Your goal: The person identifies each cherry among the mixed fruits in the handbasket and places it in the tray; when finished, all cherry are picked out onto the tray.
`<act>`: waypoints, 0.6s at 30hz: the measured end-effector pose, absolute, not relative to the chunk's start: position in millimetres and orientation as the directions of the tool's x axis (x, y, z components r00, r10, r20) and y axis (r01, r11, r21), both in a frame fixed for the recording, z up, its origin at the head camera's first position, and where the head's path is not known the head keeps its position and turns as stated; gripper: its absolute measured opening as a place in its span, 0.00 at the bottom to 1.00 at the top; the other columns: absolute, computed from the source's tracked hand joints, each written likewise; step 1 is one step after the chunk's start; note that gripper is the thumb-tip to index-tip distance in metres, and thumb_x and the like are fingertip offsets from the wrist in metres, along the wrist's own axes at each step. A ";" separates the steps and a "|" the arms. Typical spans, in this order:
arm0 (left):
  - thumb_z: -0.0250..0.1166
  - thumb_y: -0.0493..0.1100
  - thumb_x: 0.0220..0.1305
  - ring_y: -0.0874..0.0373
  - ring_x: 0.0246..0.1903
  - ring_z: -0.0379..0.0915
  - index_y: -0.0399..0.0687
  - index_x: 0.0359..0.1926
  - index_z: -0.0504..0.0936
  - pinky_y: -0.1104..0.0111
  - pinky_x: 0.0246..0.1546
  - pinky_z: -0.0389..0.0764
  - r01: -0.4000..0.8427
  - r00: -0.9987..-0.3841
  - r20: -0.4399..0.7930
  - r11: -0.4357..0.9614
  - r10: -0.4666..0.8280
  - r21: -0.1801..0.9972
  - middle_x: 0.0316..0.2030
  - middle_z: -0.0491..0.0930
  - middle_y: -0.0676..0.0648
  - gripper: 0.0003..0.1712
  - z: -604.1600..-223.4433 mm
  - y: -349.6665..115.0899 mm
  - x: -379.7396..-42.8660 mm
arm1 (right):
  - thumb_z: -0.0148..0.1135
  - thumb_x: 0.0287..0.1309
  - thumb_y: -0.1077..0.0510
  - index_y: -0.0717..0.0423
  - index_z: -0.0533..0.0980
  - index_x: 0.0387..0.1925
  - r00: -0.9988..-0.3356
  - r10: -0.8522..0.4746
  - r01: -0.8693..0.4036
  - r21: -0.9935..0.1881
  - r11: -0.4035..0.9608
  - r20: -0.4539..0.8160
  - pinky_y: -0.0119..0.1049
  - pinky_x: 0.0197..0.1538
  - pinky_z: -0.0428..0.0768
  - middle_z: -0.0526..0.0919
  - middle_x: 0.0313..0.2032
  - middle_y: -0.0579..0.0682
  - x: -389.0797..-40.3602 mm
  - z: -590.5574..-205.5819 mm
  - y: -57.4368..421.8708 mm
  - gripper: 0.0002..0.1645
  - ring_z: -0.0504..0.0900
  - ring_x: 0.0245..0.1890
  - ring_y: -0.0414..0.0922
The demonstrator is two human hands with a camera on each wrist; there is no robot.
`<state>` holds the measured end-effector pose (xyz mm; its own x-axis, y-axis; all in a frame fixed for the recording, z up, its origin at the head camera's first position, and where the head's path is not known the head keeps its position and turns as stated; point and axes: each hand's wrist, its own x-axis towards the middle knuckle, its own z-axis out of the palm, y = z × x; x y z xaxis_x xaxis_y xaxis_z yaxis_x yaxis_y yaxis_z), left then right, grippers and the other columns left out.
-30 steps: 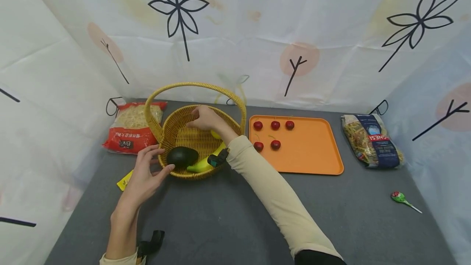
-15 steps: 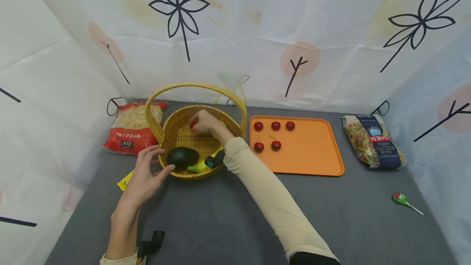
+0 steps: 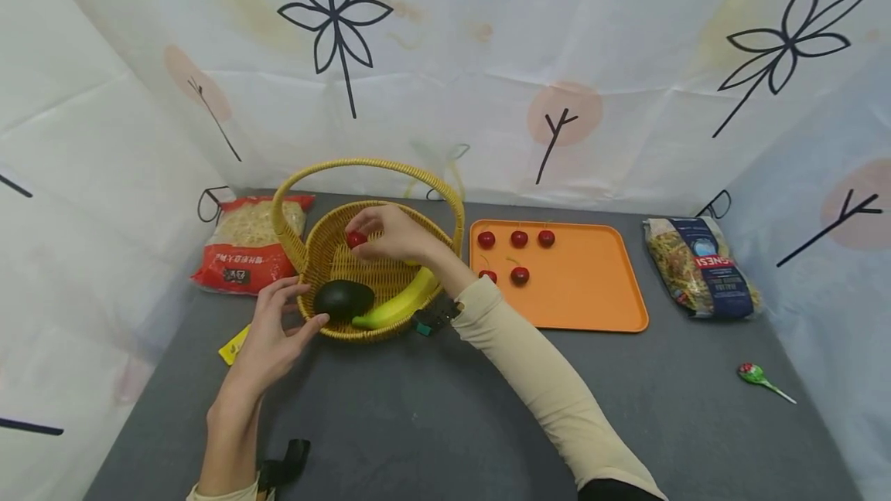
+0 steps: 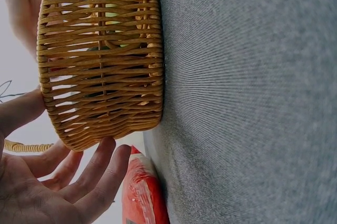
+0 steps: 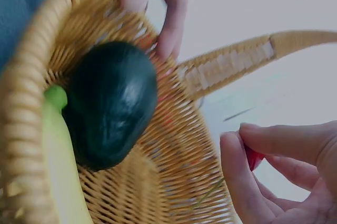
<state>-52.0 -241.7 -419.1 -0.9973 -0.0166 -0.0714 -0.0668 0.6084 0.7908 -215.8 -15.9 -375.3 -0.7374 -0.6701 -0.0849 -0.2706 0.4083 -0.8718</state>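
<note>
Pinched between the thumb and fingertips of my right hand (image 3: 390, 234) is a red cherry (image 3: 356, 239), above the far part of the yellow wicker basket (image 3: 351, 332); its thin stem shows in the right wrist view. My left hand (image 3: 277, 331) holds the basket at its left front, thumb at the rim (image 4: 47, 100) and fingers spread against the side. Inside the basket lie a dark green avocado (image 5: 113, 103), near the left hand, and a yellow banana (image 3: 397, 308) along the front right. A bit of another yellow thing shows under the right hand.
An orange tray (image 3: 578, 284) with several cherries (image 3: 519, 276) lies right of the basket. A red-and-clear food bag (image 3: 244, 253) stands left, a pasta bag (image 3: 703, 265) far right. A lollipop (image 3: 762, 379) and a yellow packet (image 3: 233, 345) lie on the grey table (image 3: 431, 424).
My right hand has risen from down inside the basket and shifted slightly, and the cherry now shows in its fingertips. More of the banana is visible. The left hand stays on the basket.
</note>
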 end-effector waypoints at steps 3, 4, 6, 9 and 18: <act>0.71 0.44 0.75 0.30 0.68 0.69 0.33 0.75 0.67 0.36 0.65 0.83 -0.072 -0.997 -0.075 0.611 -0.020 0.788 0.80 0.51 0.31 0.37 -420.0 -241.0 -51.9 | 0.70 0.72 0.58 0.55 0.80 0.65 -0.700 -0.711 -0.283 -0.889 0.361 -0.066 0.43 0.60 0.90 0.83 0.65 0.57 -205.0 -367.5 -0.9 0.23 0.88 0.60 0.53; 0.71 0.44 0.75 0.30 0.68 0.69 0.33 0.75 0.67 0.35 0.64 0.83 -0.073 -0.997 -0.075 0.613 -0.021 0.787 0.80 0.51 0.31 0.37 -420.2 -241.2 -51.7 | 0.70 0.72 0.58 0.56 0.79 0.66 -0.688 -0.723 -0.281 -0.896 0.343 -0.061 0.43 0.58 0.91 0.83 0.65 0.57 -200.8 -364.5 4.3 0.24 0.91 0.56 0.53; 0.71 0.44 0.75 0.30 0.68 0.68 0.33 0.75 0.67 0.36 0.64 0.83 -0.072 -0.997 -0.075 0.614 -0.022 0.786 0.80 0.51 0.31 0.37 -420.6 -241.6 -51.4 | 0.70 0.72 0.59 0.58 0.79 0.67 -0.666 -0.745 -0.275 -0.913 0.302 -0.045 0.44 0.54 0.93 0.83 0.63 0.58 -191.9 -359.7 15.6 0.25 0.93 0.47 0.51; 0.71 0.44 0.75 0.31 0.68 0.69 0.33 0.75 0.67 0.36 0.63 0.84 -0.063 -0.998 -0.067 0.617 -0.018 0.785 0.80 0.51 0.32 0.37 -421.1 -242.5 -51.1 | 0.71 0.71 0.61 0.60 0.78 0.67 -0.645 -0.764 -0.256 -0.934 0.248 -0.027 0.45 0.51 0.93 0.83 0.62 0.58 -177.0 -351.9 35.3 0.26 0.94 0.42 0.47; 0.71 0.45 0.75 0.32 0.68 0.70 0.33 0.75 0.68 0.37 0.62 0.85 -0.043 -0.999 -0.052 0.622 -0.004 0.782 0.80 0.52 0.32 0.36 -421.8 -244.5 -51.8 | 0.70 0.68 0.66 0.58 0.81 0.63 -0.671 -0.739 -0.286 -0.941 0.182 0.061 0.39 0.45 0.91 0.84 0.57 0.60 -138.8 -336.6 106.2 0.23 0.88 0.36 0.48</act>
